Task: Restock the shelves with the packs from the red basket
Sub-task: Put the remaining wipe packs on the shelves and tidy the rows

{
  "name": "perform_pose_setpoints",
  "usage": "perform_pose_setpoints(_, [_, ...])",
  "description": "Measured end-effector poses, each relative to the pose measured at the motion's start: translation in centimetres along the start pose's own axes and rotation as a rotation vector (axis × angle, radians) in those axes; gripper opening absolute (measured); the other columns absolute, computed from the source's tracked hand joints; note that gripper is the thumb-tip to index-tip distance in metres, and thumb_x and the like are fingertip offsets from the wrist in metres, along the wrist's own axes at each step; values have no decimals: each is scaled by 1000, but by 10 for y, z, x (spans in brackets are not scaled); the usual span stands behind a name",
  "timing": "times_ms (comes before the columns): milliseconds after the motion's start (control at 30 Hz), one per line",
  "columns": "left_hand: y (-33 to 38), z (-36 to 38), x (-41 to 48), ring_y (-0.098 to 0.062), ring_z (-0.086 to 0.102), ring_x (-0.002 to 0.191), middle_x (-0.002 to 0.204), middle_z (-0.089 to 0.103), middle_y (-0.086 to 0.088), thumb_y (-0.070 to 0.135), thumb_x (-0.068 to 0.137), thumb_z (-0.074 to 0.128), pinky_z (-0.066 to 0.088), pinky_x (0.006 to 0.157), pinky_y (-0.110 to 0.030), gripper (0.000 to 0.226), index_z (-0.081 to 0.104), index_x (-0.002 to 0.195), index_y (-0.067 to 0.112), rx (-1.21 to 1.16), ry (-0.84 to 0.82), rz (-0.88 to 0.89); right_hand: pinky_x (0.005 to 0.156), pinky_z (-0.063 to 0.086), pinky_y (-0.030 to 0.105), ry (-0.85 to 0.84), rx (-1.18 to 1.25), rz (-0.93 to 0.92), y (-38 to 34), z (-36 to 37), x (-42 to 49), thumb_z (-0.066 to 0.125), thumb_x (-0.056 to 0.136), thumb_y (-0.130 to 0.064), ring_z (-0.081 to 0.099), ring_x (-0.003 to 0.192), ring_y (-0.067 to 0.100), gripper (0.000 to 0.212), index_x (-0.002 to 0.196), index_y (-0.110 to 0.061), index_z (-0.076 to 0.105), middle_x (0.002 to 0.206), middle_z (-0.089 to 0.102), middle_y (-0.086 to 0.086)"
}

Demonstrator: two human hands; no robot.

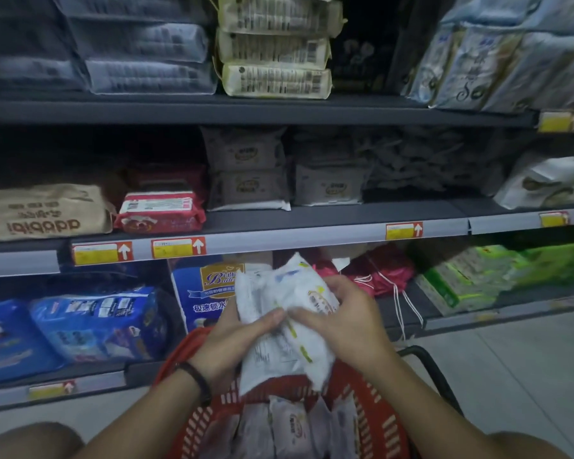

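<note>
Far-left shelving: a tan paper-look soft pack with brown lettering (43, 212) lies on the grey middle shelf (312, 238); below it, glossy blue plastic packs (93, 323) sit on the bottom shelf.
Red pack: a flat red-and-white plastic pack (159, 212) rests just beside the tan one, on the same middle shelf.
Price tags: yellow-and-red shelf labels with white arrows (178, 247) are clipped along the middle shelf's front rail.
Left hand: the left hand (236, 332), a dark band on its wrist, is closed on the left side of the held packs, thumb lying across their front.
Held packs: a bundle of soft white plastic packs with yellow-green markings (285, 326) is raised above the basket, in front of the bottom shelf; it looks like two or three packs, though the blur makes the count uncertain.
Right hand: the right hand (345, 319) wraps its grip around the right side of the same bundle, its thumb tip meeting the left thumb.
Red basket: the red slotted plastic basket (371, 412) sits directly below the hands, with more white packs (292, 429) standing upright inside.
Middle shelf stock: white soft packs with an oval logo (246, 187) are stacked in twos right of the red pack.
Right side: green plastic packs (471, 276) lie on the bottom shelf, well apart from the hands.
</note>
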State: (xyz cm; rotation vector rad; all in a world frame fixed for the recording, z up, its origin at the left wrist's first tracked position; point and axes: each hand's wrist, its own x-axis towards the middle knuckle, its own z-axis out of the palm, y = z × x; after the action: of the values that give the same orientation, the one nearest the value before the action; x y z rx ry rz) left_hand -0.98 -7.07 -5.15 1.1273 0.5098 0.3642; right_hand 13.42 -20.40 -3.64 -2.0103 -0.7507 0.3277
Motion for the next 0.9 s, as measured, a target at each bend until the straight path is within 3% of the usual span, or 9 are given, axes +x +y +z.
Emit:
perform_pose_setpoints(67, [-1,6,1,-33,74,111,123,76,-12,11,82,75,63,88,-45,52,60,131,17,20,-19,48,67,54,16,30,110,124,-2,5,1,87,74,-63,68,80,-4,63,115,-30,53,96,72,-15])
perform_pose_setpoints(133, [-5,13,5,-34,74,111,121,76,-13,2,85,75,62,91,-48,47,63,128,15,37,-13,71,68,45,7,-28,49,64,-3,10,0,65,97,-60,64,87,-3,52,134,-27,48,104,66,-19])
perform_pose_setpoints(200, [-6,15,10,-40,74,108,118,76,-19,-4,81,76,59,94,-56,49,65,126,10,4,35,42,84,53,22,-91,-31,1,0,9,0,50,106,-55,68,103,9,48,146,-29,47,120,70,-8])
perform_pose_setpoints(267, [-4,8,14,-42,74,105,117,76,-21,-5,75,78,59,92,-58,56,63,128,7,-31,73,-3,100,55,37,-180,-85,-51,8,-2,6,62,95,-53,67,114,11,61,150,-36,42,131,67,-8])
perform_pose_setpoints(400, [3,-2,17,-44,74,105,121,74,-22,-9,74,79,61,86,-57,67,55,133,9,-2,55,-54,107,46,27,-271,-292,-236,8,-18,3,85,73,-49,46,125,0,105,159,-43,25,140,29,-17])
perform_pose_setpoints(500, [7,0,17,-45,73,106,121,74,-22,-5,78,79,59,89,-60,66,53,136,10,25,12,-52,105,49,24,-227,-326,-280,5,-19,-1,87,68,-53,45,120,-4,115,162,-45,22,136,27,-22])
perform_pose_setpoints(633, [17,2,16,-42,71,113,130,71,-17,17,91,74,61,88,-58,53,55,140,20,-99,-71,-37,109,50,31,-205,-339,-258,5,-26,1,87,62,-63,43,125,-3,120,162,-42,24,140,28,-28])
perform_pose_setpoints(767, [28,-8,16,-40,67,121,141,65,-14,15,84,60,57,94,-60,60,56,143,28,-183,-213,-76,99,59,32,-120,-202,-202,8,-18,-3,86,59,-59,56,122,0,106,153,-42,39,137,44,-27])
perform_pose_setpoints(900, [33,-11,15,-46,66,119,135,68,-20,2,85,67,55,99,-61,64,59,140,35,-77,-267,-29,75,57,13,58,143,-21,5,-10,0,94,70,-34,69,91,-9,51,109,-41,61,106,72,-14])
